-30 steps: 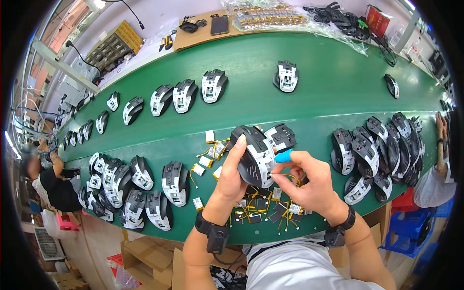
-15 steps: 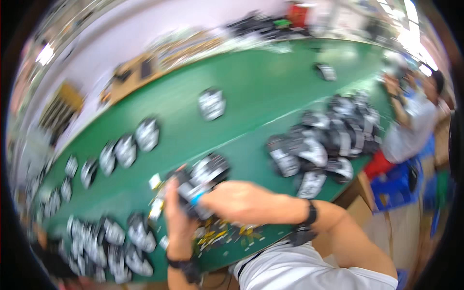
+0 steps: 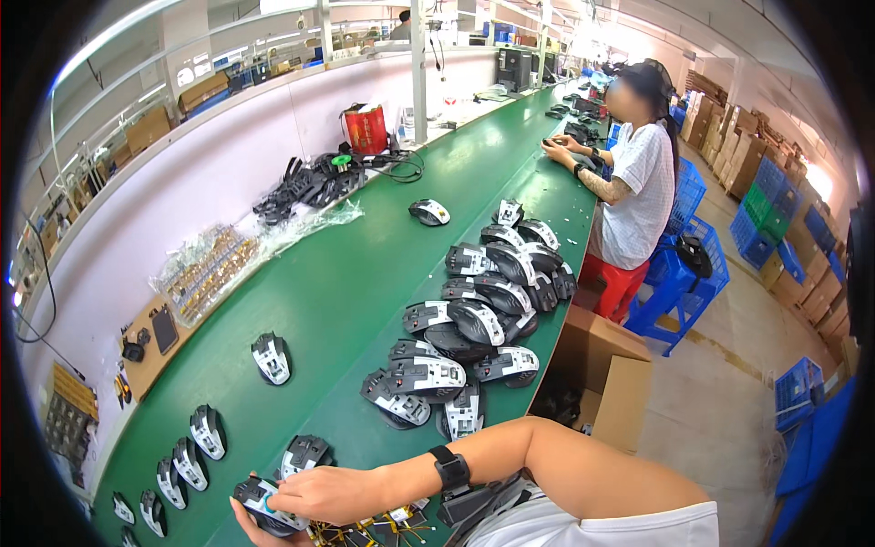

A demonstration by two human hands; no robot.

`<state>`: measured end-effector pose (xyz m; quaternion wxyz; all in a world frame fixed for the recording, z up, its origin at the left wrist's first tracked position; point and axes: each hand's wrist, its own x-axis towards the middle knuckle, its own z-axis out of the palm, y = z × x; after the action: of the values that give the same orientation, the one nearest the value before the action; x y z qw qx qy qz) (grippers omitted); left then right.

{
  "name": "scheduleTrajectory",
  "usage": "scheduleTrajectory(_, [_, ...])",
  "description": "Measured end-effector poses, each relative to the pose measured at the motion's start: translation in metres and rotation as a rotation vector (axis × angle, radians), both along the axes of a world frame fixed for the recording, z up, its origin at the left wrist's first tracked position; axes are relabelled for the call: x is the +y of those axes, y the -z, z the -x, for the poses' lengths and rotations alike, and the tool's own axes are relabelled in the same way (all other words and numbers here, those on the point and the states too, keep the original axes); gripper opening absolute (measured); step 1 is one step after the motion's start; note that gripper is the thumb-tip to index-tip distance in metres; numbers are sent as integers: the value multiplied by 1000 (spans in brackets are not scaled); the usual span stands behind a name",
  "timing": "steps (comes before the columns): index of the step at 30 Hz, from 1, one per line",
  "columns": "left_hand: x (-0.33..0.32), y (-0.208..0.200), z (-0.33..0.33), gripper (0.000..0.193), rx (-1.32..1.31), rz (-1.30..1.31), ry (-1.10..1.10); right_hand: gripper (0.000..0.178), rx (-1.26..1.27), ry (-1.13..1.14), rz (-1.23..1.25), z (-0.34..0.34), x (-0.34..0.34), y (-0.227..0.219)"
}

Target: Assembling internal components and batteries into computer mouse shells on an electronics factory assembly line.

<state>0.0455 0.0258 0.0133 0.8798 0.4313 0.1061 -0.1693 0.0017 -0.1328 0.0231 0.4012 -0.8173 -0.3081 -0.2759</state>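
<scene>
Toward the near edge of the green bench (image 3: 351,273), the left hand (image 3: 251,529) grips a black-and-white mouse (image 3: 252,497), thumb along its side; the lower border cuts this hand off. The right hand (image 3: 324,494) lies over the same mouse, fingers bent, a blue finger cover (image 3: 271,503) against its top; whether these fingers pinch a part cannot be told. Wired batteries (image 3: 392,524) lie just beside the right hand. A second mouse (image 3: 305,453) sits just beyond the held unit. The right forearm crosses the near edge close to a mouse pile (image 3: 478,319), which follows that edge toward a co-worker (image 3: 638,173) and bounds movement there. A broad green strip separates the pile from a single mouse (image 3: 271,358) and a row of mice (image 3: 190,463) nearer the far edge. An open carton (image 3: 624,392) stands against the near edge.
</scene>
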Motion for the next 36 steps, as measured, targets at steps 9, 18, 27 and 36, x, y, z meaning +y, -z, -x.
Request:
scheduleTrajectory(9, [7, 33, -9, 49, 20, 59, 27, 21, 131, -56, -25, 0, -3, 18])
scheduleTrajectory(18, [-25, -1, 6, 56, -115, 127, 117, 18, -39, 96, -64, 15, -23, -2])
scheduleTrajectory(27, [-7, 6, 9, 52, -154, 67, 194, 26, -69, 65, 106, 13, -14, -8])
scheduleTrajectory(36, [-14, 5, 13, 50, -164, -86, 164, 27, -84, 103, 295, 17, -15, -17])
